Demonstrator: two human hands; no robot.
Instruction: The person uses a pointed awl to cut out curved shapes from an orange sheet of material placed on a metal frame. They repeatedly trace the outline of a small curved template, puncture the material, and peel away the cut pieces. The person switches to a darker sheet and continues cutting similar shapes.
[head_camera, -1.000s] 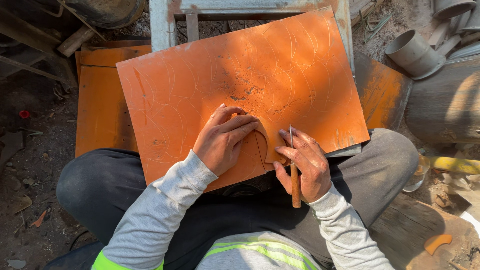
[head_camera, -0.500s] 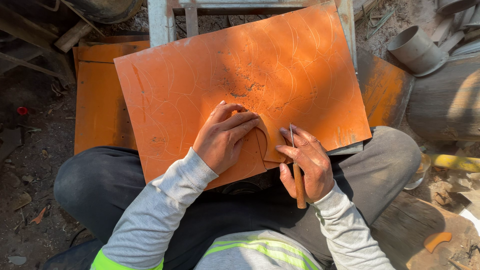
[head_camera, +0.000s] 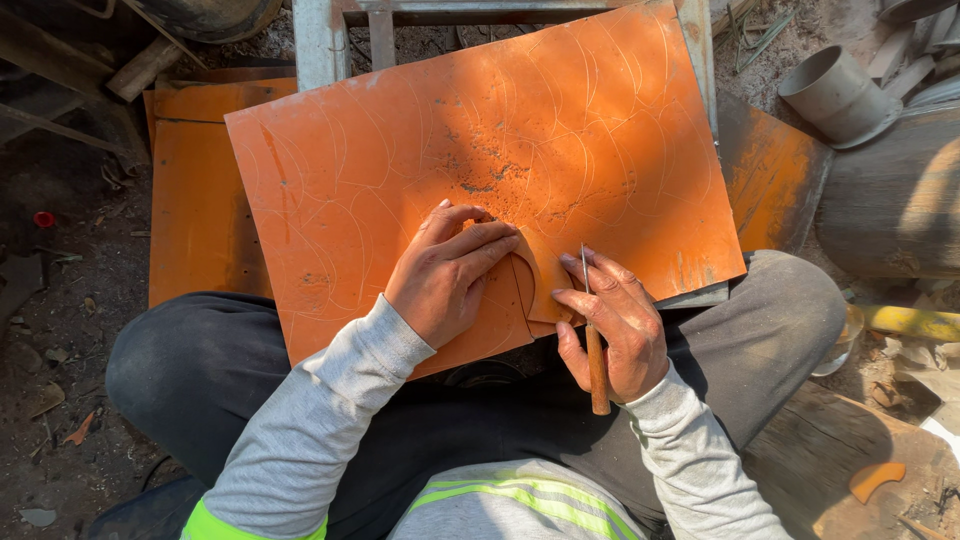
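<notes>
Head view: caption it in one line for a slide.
Left hand flat on a scribed orange sheet across the lap, right hand gripping a wooden-handled blade at its near edge.

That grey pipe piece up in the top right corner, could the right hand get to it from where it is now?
Probably not without letting go. The right hand grips a wooden-handled tool at the orange sheet, and the grey pipe piece lies well beyond the sheet's far corner, though nothing blocks the way.
</notes>
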